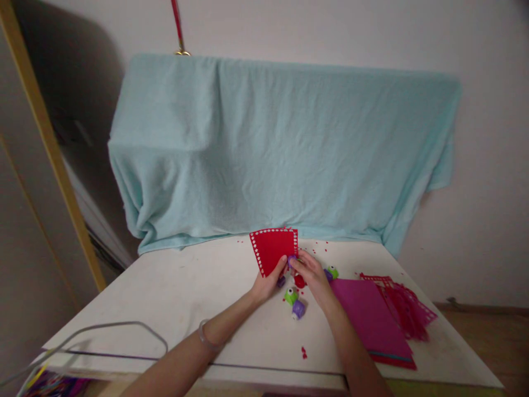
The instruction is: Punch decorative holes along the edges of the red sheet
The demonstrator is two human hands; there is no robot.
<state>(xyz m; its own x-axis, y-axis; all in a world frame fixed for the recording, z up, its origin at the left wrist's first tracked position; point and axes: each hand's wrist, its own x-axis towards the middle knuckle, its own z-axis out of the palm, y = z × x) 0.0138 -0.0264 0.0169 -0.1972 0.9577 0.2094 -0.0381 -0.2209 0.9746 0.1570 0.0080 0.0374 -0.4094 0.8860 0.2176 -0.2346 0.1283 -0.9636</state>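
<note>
A red sheet of paper stands tilted up above the white table, with small shapes punched along its top, left and right edges. My left hand grips its lower part, thumb on the front. At the sheet's right edge, my right hand is closed around a small purple craft punch, mostly hidden by the fingers. Below the hands lie a green-and-purple punch and a red punch. Another green-and-purple punch sits just beyond my right hand.
A stack of magenta and red paper lies at the right, beside punched red and pink sheets. Tiny red scraps dot the white table. A light blue cloth hangs behind. A grey cable curves at the front left.
</note>
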